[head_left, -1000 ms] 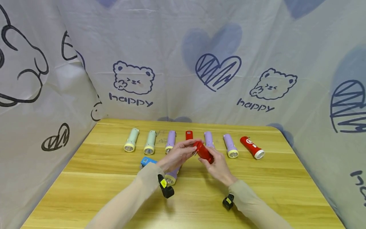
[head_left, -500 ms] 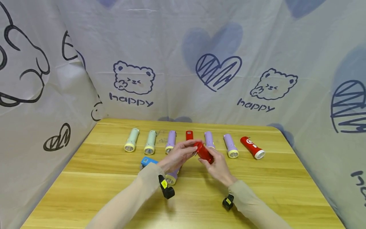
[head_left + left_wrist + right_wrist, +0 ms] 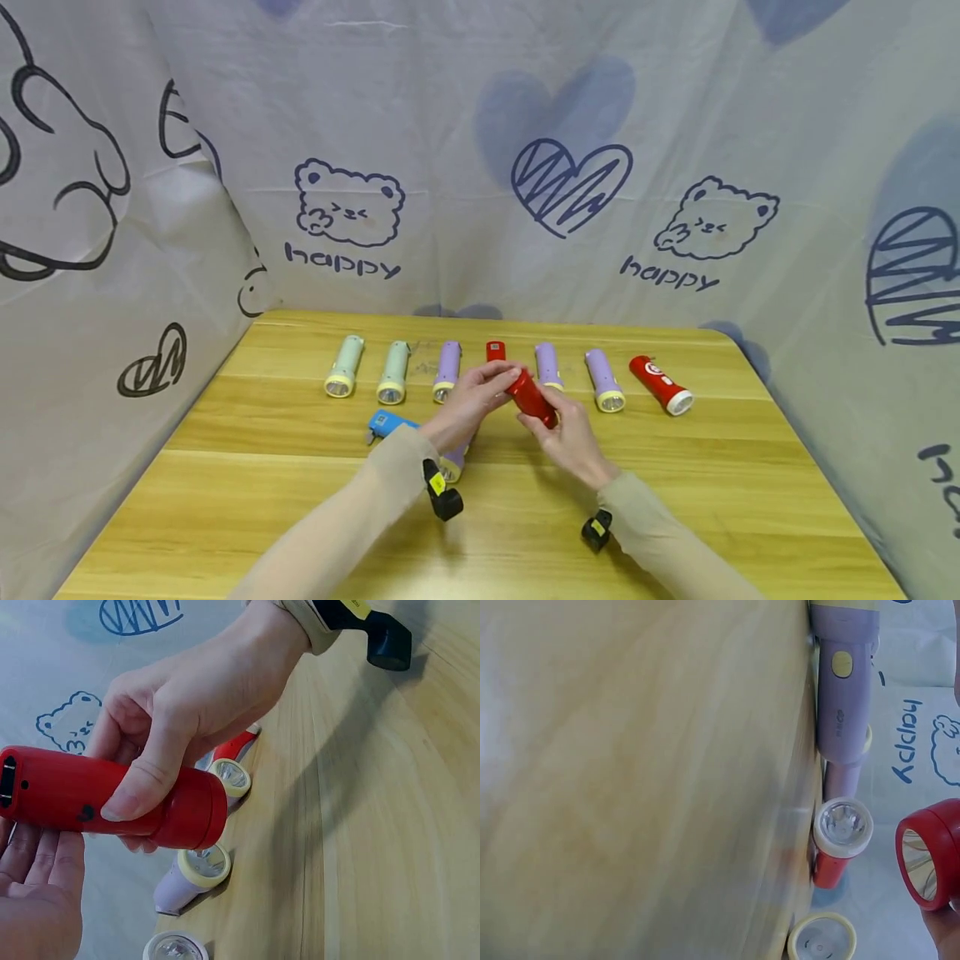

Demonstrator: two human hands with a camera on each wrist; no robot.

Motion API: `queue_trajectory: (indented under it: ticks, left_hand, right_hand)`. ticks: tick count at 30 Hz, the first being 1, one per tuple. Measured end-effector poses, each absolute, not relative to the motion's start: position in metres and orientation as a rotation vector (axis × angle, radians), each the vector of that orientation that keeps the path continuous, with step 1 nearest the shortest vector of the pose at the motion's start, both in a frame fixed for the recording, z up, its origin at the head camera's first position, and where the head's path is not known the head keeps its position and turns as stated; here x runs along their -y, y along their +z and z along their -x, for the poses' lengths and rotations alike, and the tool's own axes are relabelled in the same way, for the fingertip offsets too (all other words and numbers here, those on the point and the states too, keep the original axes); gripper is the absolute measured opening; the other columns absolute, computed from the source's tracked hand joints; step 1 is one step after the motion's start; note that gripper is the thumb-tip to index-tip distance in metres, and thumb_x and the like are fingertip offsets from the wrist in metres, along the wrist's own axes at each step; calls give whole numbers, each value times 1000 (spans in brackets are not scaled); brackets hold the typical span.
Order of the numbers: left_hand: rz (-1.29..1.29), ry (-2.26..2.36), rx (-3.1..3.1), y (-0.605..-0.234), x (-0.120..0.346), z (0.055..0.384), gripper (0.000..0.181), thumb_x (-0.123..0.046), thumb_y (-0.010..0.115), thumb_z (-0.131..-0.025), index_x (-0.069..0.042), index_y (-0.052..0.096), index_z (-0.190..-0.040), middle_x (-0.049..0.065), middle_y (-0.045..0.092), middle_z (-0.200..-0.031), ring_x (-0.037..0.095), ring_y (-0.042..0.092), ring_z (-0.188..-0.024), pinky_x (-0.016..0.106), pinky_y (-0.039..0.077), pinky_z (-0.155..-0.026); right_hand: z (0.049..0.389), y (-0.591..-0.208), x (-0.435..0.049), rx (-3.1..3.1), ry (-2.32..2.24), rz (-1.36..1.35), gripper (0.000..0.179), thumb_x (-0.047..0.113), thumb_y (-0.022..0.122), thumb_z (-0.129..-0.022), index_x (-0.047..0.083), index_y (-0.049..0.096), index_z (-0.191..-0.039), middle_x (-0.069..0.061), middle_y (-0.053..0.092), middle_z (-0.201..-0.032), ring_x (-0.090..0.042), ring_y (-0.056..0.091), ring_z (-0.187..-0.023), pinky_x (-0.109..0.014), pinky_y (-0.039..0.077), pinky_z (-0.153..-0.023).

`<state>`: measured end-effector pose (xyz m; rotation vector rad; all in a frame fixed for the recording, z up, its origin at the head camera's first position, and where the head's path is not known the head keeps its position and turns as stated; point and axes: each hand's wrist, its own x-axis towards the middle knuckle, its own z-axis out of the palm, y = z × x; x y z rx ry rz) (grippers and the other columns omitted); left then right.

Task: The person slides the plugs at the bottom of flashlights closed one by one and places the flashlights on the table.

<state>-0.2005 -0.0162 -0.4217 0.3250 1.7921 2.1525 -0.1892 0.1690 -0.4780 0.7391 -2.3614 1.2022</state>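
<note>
Both hands hold a red flashlight (image 3: 531, 402) tilted above the middle of the table. My right hand (image 3: 573, 433) grips its body near the lens end; the left wrist view shows the thumb laid across the red casing. At the other end, the fingertips of my left hand (image 3: 472, 404) are on the tail, with several fingers under it. That tail end carries a dark slot (image 3: 7, 781). In the right wrist view the lens (image 3: 919, 862) of the held flashlight faces the table. Below my left wrist lies a purple flashlight (image 3: 452, 467), partly covered by the hand.
Along the back lie two mint flashlights (image 3: 347, 362), several purple flashlights (image 3: 600, 375), a red flashlight (image 3: 496, 351) and a red-and-white flashlight (image 3: 660, 383). A blue flashlight (image 3: 390, 423) lies left of my left hand. Printed cloth (image 3: 450, 100) hangs behind and beside the wooden table (image 3: 712, 500).
My left hand has shifted slightly up and right at the flashlight's tail. A thin pale piece seen below that end earlier no longer shows. The right hand keeps its grip.
</note>
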Motion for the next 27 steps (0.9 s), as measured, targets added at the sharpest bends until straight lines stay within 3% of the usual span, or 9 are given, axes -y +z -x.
queue_trajectory:
  ticks: [8,17,27]
  left_hand:
    - [-391,2081,-1906,-422,19,203,40,-21,51,-107,5,54,-137,26,57,-142,33,60,-129,35,54,-107]
    - [-416,1987,-2039,-422,21,206,36,-19,55,-105,4,60,-132,25,66,-129,33,67,-119,32,59,-97]
    - [-415,1976,-2101,-426,21,207,35,-18,58,-103,5,65,-129,24,69,-125,33,69,-115,32,61,-93]
  right_hand:
    - [188,-478,-171,2402,1167,-736,44,7,79,-85,1,66,-127,-18,75,-112,-24,71,-92,-34,61,-77]
    - [188,-477,-177,2508,1197,-764,36,8,76,-88,4,67,-123,-14,74,-107,-18,68,-87,-26,58,-74]
    - [186,-473,-182,2631,1331,-743,40,12,75,-90,6,64,-128,-14,73,-114,-24,71,-96,-30,60,-81]
